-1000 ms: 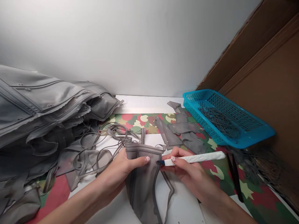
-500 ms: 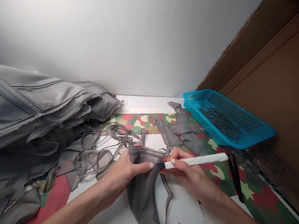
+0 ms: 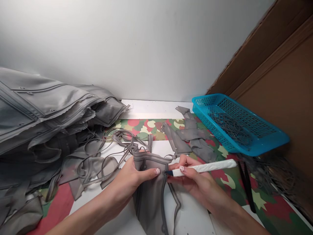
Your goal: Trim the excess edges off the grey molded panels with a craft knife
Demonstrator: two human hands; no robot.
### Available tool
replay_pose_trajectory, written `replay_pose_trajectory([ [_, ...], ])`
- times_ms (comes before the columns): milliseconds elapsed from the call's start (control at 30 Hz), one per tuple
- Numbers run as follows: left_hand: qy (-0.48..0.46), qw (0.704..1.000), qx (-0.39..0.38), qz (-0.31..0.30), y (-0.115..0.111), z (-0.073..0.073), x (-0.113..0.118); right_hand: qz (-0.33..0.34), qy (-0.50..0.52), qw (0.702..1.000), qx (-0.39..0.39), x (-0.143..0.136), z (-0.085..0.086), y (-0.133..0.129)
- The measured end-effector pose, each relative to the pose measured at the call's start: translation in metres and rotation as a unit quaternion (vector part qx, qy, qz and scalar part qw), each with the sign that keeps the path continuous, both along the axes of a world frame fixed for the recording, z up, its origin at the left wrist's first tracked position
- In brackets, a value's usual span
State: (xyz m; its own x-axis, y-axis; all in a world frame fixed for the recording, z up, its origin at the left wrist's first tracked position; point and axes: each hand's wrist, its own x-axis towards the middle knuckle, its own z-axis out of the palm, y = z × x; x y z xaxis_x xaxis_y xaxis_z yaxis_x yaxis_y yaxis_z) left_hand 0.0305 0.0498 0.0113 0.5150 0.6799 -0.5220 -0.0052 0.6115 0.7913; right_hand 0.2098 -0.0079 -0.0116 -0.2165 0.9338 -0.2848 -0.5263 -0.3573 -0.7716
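Observation:
My left hand (image 3: 137, 178) pinches a grey rubber sheet (image 3: 153, 199) with ridged, moulded edges, thumb on its face and fingers behind it. My right hand (image 3: 193, 179) is closed around a pen-like tool (image 3: 207, 167) with a white wrapped handle and a dark pointed tip. That tip meets the sheet's right edge near its upper corner, just right of my left thumb. Some right fingers are hidden behind the tool and the sheet's edge. A thin grey strip (image 3: 178, 205) hangs beside the sheet on the right.
Stacked grey rubber sheets (image 3: 49, 101) fill the left side. Loose loops of trim (image 3: 122, 138) and flat grey scraps (image 3: 195, 135) lie beyond my hands. A blue basket (image 3: 266, 130) with thin grey strands stands at right, near black tweezers (image 3: 248, 189) and a cardboard wall (image 3: 276, 68).
The pen-like tool and the sheet's top edge have shifted slightly to the left. Both hands keep their grips, and the surroundings look the same.

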Motion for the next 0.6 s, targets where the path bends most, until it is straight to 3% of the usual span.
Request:
replay_pose_trajectory([
  [600, 0.005, 1.000, 0.010, 0.016, -0.0024, 0.0033, 0.0004, -0.014, -0.018, 1.000, -0.001, -0.0032, 0.0015, 0.0002],
])
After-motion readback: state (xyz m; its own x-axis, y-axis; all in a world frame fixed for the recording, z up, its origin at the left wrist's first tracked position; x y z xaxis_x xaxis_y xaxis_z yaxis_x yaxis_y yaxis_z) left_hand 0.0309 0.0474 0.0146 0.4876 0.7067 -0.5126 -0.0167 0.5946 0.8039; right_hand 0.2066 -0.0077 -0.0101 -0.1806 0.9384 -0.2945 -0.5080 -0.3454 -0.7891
